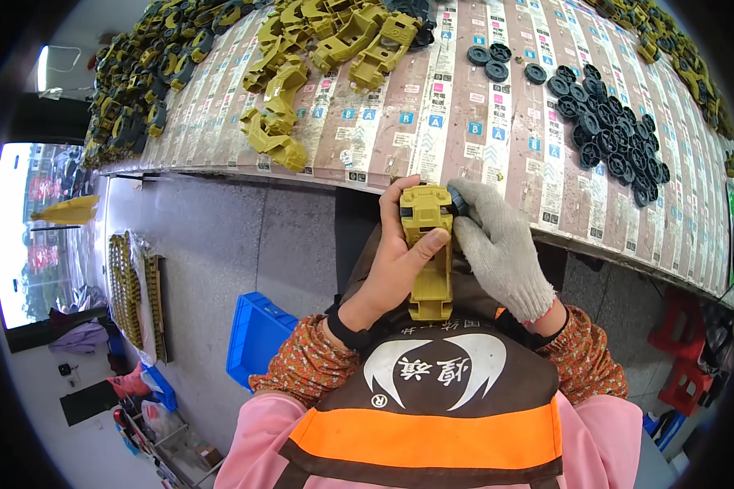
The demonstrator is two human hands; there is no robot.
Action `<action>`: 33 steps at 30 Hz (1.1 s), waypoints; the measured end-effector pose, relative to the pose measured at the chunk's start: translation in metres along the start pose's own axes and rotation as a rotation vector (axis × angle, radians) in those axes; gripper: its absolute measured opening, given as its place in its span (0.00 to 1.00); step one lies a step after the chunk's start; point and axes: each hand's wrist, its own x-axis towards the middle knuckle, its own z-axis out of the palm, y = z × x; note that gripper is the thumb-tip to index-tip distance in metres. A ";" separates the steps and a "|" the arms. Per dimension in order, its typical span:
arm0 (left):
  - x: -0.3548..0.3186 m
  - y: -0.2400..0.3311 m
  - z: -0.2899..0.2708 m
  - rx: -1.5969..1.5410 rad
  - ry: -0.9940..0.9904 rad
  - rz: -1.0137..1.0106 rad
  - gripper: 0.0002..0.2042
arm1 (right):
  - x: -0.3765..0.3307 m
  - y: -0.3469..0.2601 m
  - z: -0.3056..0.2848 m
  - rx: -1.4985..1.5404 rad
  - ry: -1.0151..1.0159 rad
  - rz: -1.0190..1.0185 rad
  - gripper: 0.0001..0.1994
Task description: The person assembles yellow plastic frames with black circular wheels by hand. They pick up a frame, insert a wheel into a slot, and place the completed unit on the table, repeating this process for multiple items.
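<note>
My bare left hand [395, 265] is wrapped round a mustard-yellow toy truck body [432, 281], its thumb lying across the top. The body is held over my lap, just off the table's near edge. On my right hand [501, 253] is a pale knitted glove; its fingers are closed on a dark toy wheel [457, 200] pressed against the far right side of the truck body. The gloved fingertips are partly hidden behind the wheel and body.
Loose dark wheels [612, 130] are heaped on the table [400, 147] at the right. Yellow truck bodies [281, 106] lie at its far middle, and piles of yellow-and-dark toy trucks [134, 90] cover its far left. A blue crate [257, 338] and red stools [681, 334] stand on the floor.
</note>
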 end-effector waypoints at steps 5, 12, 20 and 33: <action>0.000 -0.003 -0.003 0.247 -0.069 0.126 0.39 | -0.011 0.007 0.005 -0.089 0.017 -0.105 0.19; 0.002 -0.004 -0.008 0.234 -0.245 0.096 0.40 | -0.016 -0.002 -0.010 -0.305 -0.007 -0.184 0.15; 0.021 0.010 -0.001 0.025 -0.067 0.082 0.35 | 0.065 -0.025 -0.056 -0.216 -0.282 -0.007 0.11; 0.043 0.025 -0.018 -0.411 0.270 0.042 0.32 | 0.199 0.040 -0.077 -0.995 0.099 -0.026 0.17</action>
